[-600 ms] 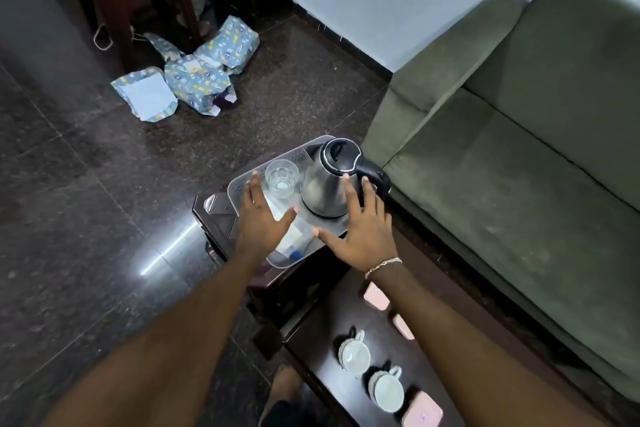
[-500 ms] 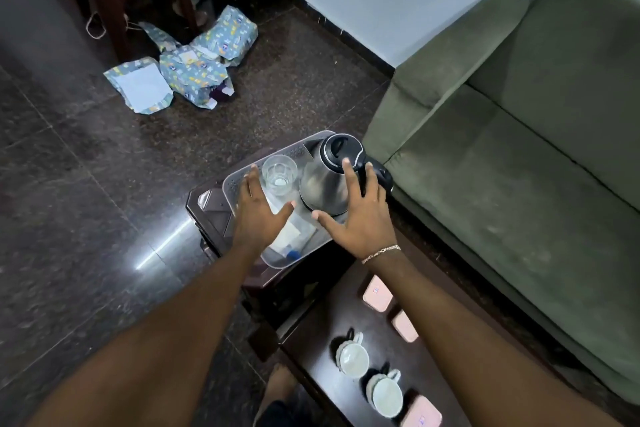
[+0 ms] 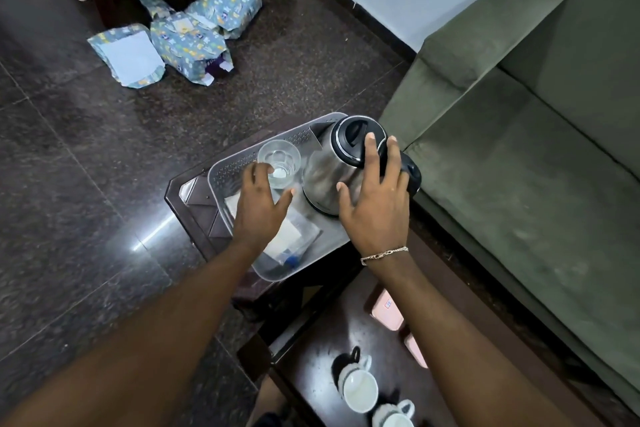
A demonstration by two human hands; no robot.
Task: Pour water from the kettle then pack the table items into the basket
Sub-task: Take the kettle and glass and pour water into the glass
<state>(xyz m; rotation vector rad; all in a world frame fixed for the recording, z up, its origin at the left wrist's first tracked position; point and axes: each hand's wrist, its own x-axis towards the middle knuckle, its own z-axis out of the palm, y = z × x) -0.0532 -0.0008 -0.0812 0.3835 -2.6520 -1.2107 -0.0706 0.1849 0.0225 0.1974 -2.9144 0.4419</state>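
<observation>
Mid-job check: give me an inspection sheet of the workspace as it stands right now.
Surface: dark wooden table carrying a clear plastic tray.
Job's things: steel kettle and empty-looking glass upright on the tray; no basket seen.
Clutter: sachets on the tray; two white cups, pink packets on the lower table.
Hands: left hand open beside the glass; right hand open at the kettle.
Cables: nothing seen.
Surroundings: green sofa, wrapped parcels on the floor.

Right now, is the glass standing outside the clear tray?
No. The glass stands upright inside the clear tray, beside the kettle.
</observation>
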